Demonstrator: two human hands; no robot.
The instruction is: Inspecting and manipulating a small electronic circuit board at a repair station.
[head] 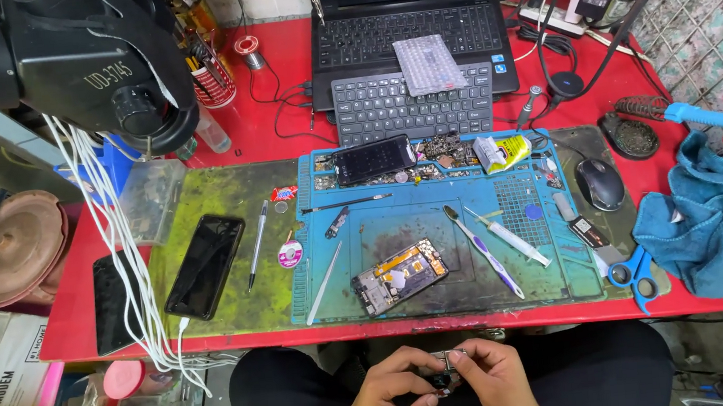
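Tabletop (281, 122), red, carries a blue mat (566, 271) with an opened phone (399, 275) on it. Below the mat, over the lap, both hands pinch a small part (445, 373): likely light, stiff and fragile, best held by its edges. Left hand (382, 402) and right hand (492, 382) curl inward, fingertips closed on it.
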